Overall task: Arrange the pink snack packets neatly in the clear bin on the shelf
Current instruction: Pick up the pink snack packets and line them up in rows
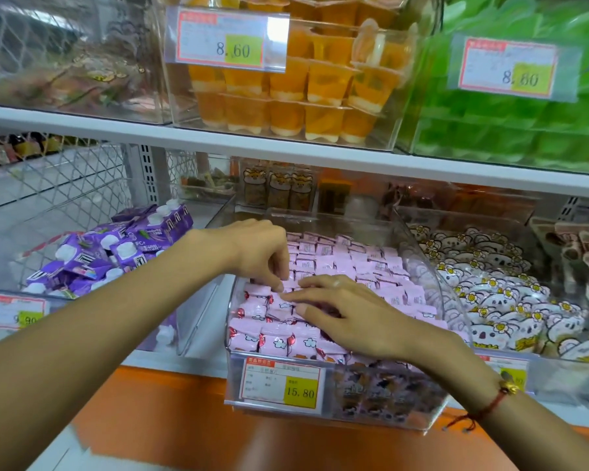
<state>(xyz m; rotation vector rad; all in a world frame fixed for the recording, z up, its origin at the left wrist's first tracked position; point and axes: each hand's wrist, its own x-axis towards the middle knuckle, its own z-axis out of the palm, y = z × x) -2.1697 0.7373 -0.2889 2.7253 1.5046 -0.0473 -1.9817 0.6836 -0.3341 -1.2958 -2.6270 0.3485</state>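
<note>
Both hands are reaching into the clear bin [432,266] of pink snack packets [340,263]: left hand [261,253] pinching one packet, right hand [347,314] resting flat, fingers straight, on the front rows

Two hands, the left hand [259,253] and the right hand [347,314], work in one clear bin [422,396]. The pink snack packets [337,263] are too many to count. Five price tags show: two on the upper shelf, three below.
</note>
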